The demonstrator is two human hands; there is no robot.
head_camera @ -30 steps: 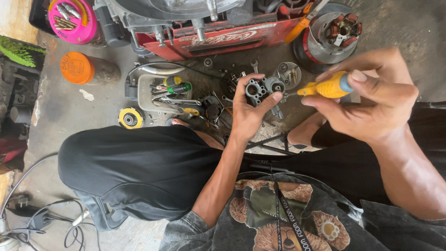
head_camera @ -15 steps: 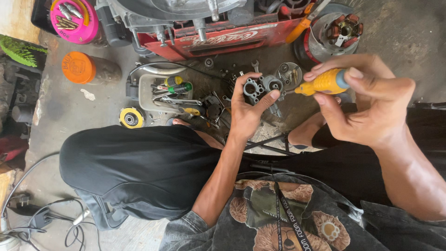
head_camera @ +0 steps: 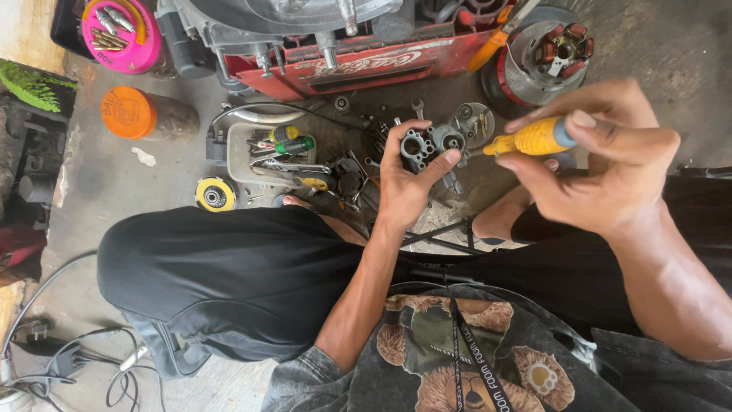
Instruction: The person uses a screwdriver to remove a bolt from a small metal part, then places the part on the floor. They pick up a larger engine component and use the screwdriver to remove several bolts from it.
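Since a second ago, our right hand [head_camera: 610,164] has carried the yellow-handled screwdriver [head_camera: 534,137] in toward the carburetor body [head_camera: 427,145], and the shaft tip now sits at the casting's right edge. We judge the tool is being seated on a fastener; the tip itself is too small to confirm.

Left hand [head_camera: 408,187]: fingers curled around the carburetor body from below, thumb laid across its right side, holding it above the floor [head_camera: 99,183]. Right hand: fingers closed around the screwdriver handle, pinching it near the butt.

The screwdriver's long axis runs nearly level, pointing left, into the carburetor body. The casting's round bores face up, toward us.

Left of the carburetor body lies a tray of tools [head_camera: 263,152]; above it, a red crate [head_camera: 351,65]; up and right of it, a stator with copper windings [head_camera: 553,49].
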